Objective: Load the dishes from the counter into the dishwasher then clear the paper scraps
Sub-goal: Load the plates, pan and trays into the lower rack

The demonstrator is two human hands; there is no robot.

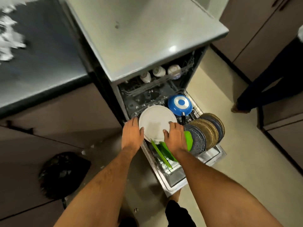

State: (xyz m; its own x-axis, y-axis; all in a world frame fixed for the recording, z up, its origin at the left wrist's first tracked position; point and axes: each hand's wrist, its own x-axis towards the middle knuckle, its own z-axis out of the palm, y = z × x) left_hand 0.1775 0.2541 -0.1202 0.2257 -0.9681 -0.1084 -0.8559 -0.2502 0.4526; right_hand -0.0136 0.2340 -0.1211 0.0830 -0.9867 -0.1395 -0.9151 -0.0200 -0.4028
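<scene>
A round white plate (pixel 156 122) is tilted over the pulled-out lower rack (pixel 195 108) of the open dishwasher. My left hand (pixel 132 133) grips its left rim, thumb on the face. My right hand (pixel 176 135) grips its lower right rim. Below my hands, green plates (pixel 164 153) stand on edge in the rack. To the right stand several speckled grey and brown plates (pixel 206 131). A blue pan (pixel 179 104) lies upside down at the rack's back. White cups (pixel 159 71) sit in the upper rack. Blurred white paper scraps (pixel 8 38) lie on the dark counter at far left.
The grey dishwasher top (pixel 139 30) fills the upper middle. A black bin bag (pixel 64 174) sits on the floor at lower left, with small scraps (pixel 83 152) near it. Another person's leg (pixel 270 89) stands at the right, by brown cabinets (pixel 255 22).
</scene>
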